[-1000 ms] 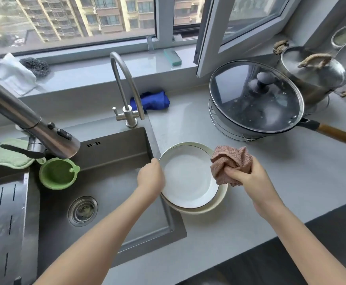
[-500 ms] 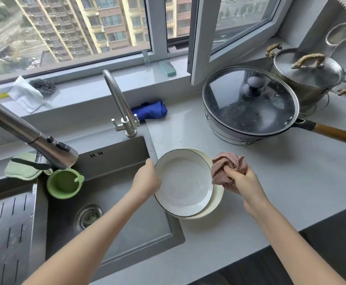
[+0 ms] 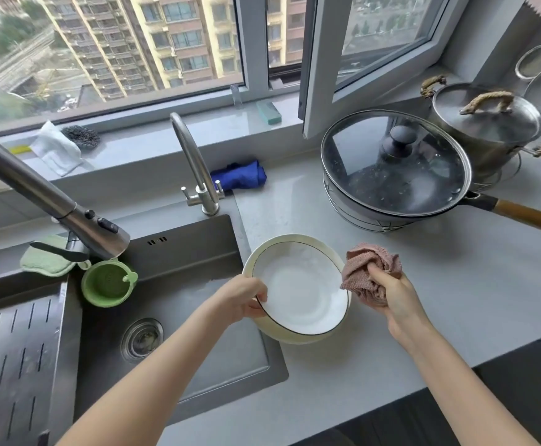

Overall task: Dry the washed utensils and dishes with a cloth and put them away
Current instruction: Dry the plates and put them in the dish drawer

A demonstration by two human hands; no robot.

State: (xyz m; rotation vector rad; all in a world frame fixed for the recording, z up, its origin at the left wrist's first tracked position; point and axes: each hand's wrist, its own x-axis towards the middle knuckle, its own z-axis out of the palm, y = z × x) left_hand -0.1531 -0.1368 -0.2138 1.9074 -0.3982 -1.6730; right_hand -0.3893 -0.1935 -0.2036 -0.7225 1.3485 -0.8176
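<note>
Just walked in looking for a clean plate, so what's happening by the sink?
A person is drying dishes on the counter beside the sink. Their left hand grips the rim of a white plate, which sits on a cream plate. Their right hand holds a bunched pink cloth at the white plate's right edge, not on its face.

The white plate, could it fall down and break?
It might. The left hand grips the white plate by one edge, tilted over the cream plate, so a slip could chip both. They are right at the sink edge, so one could slide in. The right hand holds the pink cloth beside the plate, not steadying it.
</note>
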